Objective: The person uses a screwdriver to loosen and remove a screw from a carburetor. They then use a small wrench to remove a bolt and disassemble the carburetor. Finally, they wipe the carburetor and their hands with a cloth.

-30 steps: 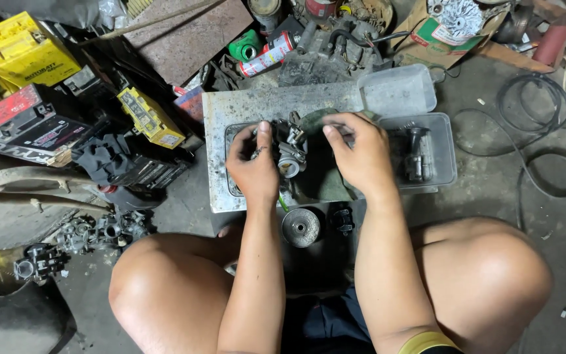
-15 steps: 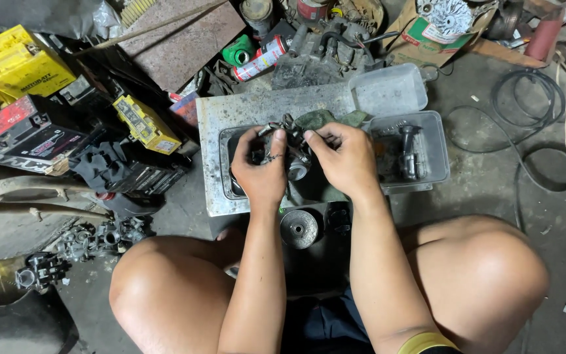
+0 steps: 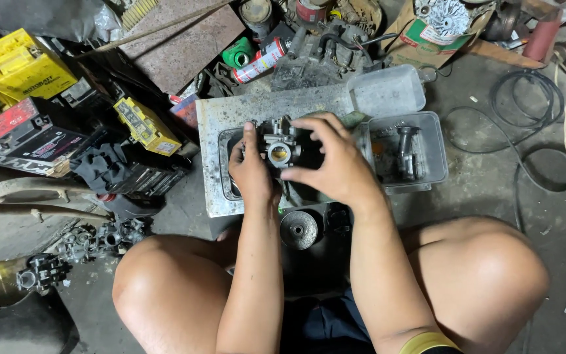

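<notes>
The person is squatting on a concrete floor [image 3: 492, 196] and holding a small metal carburetor [image 3: 279, 145] up between both hands, above a grey metal tray [image 3: 227, 111]. The left hand [image 3: 251, 172] is gripping it from its 8 o'clock side, thumb lying up along the left flank, fingers wrapped behind. The right hand [image 3: 335, 162] is cupping it from 3 o'clock, fingers curled over the top and the thumb reaching in beneath. The round bore is facing the camera.

At 3 o'clock of the right hand a clear plastic box [image 3: 414, 154] is sitting with metal parts inside, its lid hinged open behind. At 6 o'clock a round metal disc [image 3: 299, 229] is lying between the knees. At 12 o'clock a red-and-white spray can [image 3: 262, 62] is lying beside an engine part [image 3: 325, 49]. Yellow batteries [image 3: 21, 69] are standing at 10 o'clock.
</notes>
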